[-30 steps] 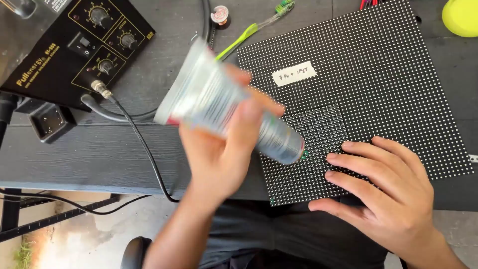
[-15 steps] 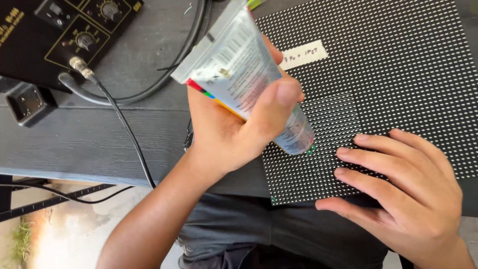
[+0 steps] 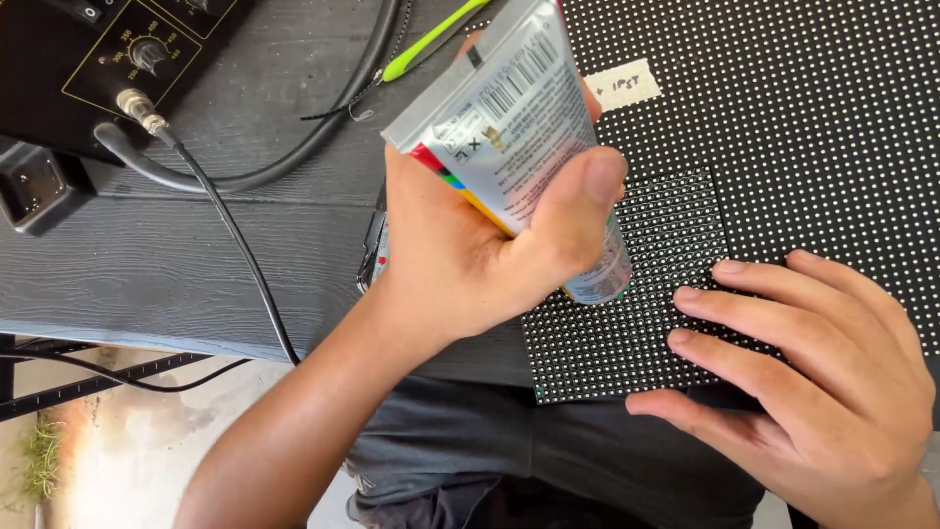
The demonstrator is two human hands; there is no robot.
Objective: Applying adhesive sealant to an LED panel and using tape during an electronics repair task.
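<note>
My left hand [image 3: 480, 245] grips a silver squeeze tube [image 3: 529, 127] with coloured stripes, its nozzle end pointing down onto a black dotted panel [image 3: 803, 127]. The nozzle touches or nearly touches a shinier square patch [image 3: 676, 225] of that panel. My right hand [image 3: 822, 382] lies flat on the panel's near right part, fingers spread and pointing left, holding nothing. A small white paper label [image 3: 624, 86] is stuck on the panel just behind the tube.
A black control box [image 3: 108, 59] with knobs stands at the back left, with black cables [image 3: 235, 235] running from it over the grey table [image 3: 196, 264] edge. A green-handled tool [image 3: 431, 44] lies behind the tube. A small object is partly hidden under my left wrist.
The view has moved closer and shifted. My left hand has turned the tube more upright and brought its nozzle down to the panel. My right hand stays flat on the panel.
</note>
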